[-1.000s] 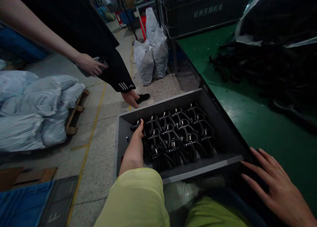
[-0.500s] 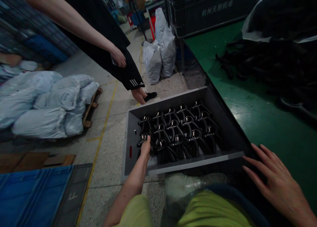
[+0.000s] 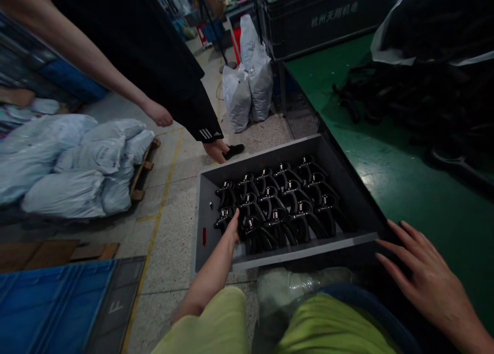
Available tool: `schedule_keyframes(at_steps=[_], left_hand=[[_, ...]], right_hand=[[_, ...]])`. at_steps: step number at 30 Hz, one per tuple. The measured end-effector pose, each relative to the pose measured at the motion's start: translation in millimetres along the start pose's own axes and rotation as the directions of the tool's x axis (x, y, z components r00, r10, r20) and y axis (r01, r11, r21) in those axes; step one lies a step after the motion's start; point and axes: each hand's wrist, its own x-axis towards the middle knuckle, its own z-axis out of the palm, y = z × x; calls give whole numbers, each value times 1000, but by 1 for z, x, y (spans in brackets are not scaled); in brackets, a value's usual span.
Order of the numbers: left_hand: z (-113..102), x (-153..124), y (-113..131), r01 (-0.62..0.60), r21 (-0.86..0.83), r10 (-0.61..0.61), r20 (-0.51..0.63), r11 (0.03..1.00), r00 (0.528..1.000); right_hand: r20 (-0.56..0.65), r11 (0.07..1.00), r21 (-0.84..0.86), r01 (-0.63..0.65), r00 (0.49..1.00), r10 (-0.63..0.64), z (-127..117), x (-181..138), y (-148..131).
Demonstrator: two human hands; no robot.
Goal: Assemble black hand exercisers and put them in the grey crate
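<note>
A grey plastic crate (image 3: 196, 230) holds rows of black spring hand grippers (image 3: 270, 199) with shiny coils at their tops. My left hand (image 3: 232, 231) is inside the crate at its near left, close to the hand gripper (image 3: 224, 219) in the left corner of the rows. One digit is stretched upward; the others are mostly hidden, and nothing shows clasped in the hand. My right hand (image 3: 428, 277) lies with fingers spread at the edge of the green-topped table (image 3: 370, 163), near the crate's right corner, holding nothing.
A dark heap of parts (image 3: 409, 107) lies on the table, beside a large dark crate (image 3: 316, 22). Another person (image 3: 154, 71) stands beyond the crate. White sacks (image 3: 247, 86) stand on the floor; more sacks (image 3: 77, 163) lie on a pallet. Blue crates (image 3: 46, 302) are at lower left.
My left hand has shifted slightly right, away from the corner hand gripper, which now shows more fully. My right hand stays put. The other person's arm has swung left.
</note>
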Motion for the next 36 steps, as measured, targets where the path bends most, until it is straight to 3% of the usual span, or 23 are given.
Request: schedule_keyframes(at_steps=[4, 9, 24, 36], left_hand=[[-1, 11, 11, -9, -55, 11, 33, 998, 999], [-4, 13, 4, -67, -131, 75, 57, 989, 996], [-4, 19, -3, -112, -128, 108, -35, 985, 994], [-14, 20, 2, 57, 78, -47, -123, 995, 991]], right_hand=[[6, 1000, -7, -5, 1000, 5, 1, 0, -1], [2, 1000, 3, -21, 1000, 21, 1, 0, 0], [21, 999, 9, -47, 999, 47, -4, 1, -3], [19, 999, 15, -38, 999, 38, -3, 1, -2]])
